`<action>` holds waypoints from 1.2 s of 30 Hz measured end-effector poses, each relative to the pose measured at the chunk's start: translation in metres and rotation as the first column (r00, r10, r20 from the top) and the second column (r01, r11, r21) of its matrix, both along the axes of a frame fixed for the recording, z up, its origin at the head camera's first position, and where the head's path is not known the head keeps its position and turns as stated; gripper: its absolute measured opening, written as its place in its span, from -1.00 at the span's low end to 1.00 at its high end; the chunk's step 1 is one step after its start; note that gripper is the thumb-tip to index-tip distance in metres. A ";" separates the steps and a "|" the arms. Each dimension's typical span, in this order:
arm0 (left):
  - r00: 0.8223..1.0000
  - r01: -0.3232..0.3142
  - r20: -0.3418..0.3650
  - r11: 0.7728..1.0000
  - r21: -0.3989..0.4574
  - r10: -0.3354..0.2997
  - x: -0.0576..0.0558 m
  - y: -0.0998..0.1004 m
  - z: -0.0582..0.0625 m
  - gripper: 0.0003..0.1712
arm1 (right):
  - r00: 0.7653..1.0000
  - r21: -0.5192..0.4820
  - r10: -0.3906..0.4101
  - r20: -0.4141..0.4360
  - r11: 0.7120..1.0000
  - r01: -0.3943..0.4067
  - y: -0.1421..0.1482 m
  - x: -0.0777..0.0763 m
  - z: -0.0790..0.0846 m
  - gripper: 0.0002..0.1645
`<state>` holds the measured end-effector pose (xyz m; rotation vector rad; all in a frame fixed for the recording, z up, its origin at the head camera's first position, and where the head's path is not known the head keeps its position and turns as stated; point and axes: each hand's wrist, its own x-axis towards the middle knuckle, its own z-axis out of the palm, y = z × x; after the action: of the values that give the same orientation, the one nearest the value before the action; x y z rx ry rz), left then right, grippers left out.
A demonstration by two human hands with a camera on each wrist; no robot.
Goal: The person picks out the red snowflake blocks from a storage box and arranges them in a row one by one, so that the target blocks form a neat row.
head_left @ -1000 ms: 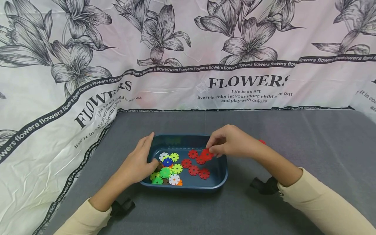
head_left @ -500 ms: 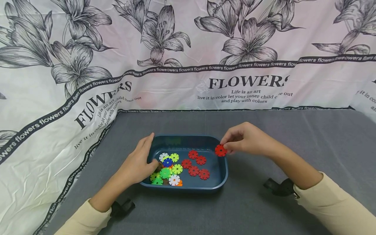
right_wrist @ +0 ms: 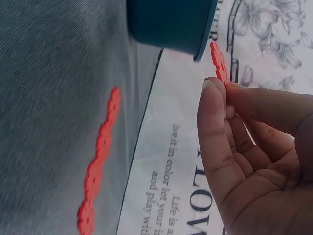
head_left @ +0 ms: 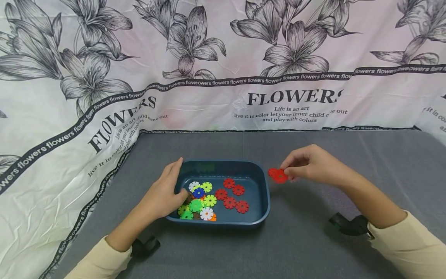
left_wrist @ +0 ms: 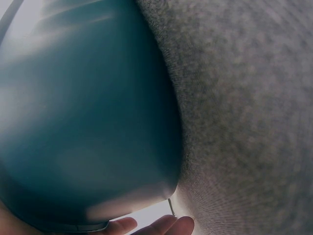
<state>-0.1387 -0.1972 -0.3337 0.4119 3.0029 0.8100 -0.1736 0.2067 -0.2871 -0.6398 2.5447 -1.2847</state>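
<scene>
My right hand point(head_left: 306, 166) pinches red notched plastic discs point(head_left: 280, 176) between thumb and fingertips, just right of the tray. Their outline shows two discs overlapping; in the right wrist view the red discs point(right_wrist: 220, 63) appear nearly edge-on. My left hand point(head_left: 165, 193) grips the left wall of the blue tray point(head_left: 259, 221), thumb inside and fingers along the outside. Several loose red discs point(head_left: 230, 202) lie in the tray's middle. Left of them is a mixed heap of green discs point(head_left: 196, 205), white discs point(head_left: 206, 213) and other colours.
In the right wrist view, a row of red discs point(right_wrist: 93, 178) linked end to end lies on the grey cloth point(right_wrist: 44, 122); my right hand hides it from the head view. A printed flower curtain point(head_left: 209, 104) hangs behind and at the left.
My right hand has lifted red from the tray and carried it right, past the tray's right rim. One disc outline has become two. My left hand has stayed on the tray.
</scene>
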 end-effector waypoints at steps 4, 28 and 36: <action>1.000 0.009 -0.001 1.000 0.000 -0.009 0.000 -0.001 0.000 -0.01 | 0.999 0.029 -0.043 0.006 0.999 0.042 0.009 -0.001 -0.001 -0.86; 1.000 0.012 -0.004 1.000 0.001 -0.012 0.000 -0.001 0.000 0.00 | 0.979 0.034 -0.199 0.043 0.980 0.197 0.066 -0.011 -0.009 -0.73; 1.000 0.011 -0.002 1.000 -0.001 -0.011 0.000 -0.001 -0.001 0.00 | 0.976 0.043 -0.213 0.040 0.976 0.211 0.082 -0.017 -0.015 -0.71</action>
<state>-0.1389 -0.1984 -0.3344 0.4294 2.9995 0.8072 -0.1907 0.2883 -0.3023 -0.3341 2.6517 -1.2937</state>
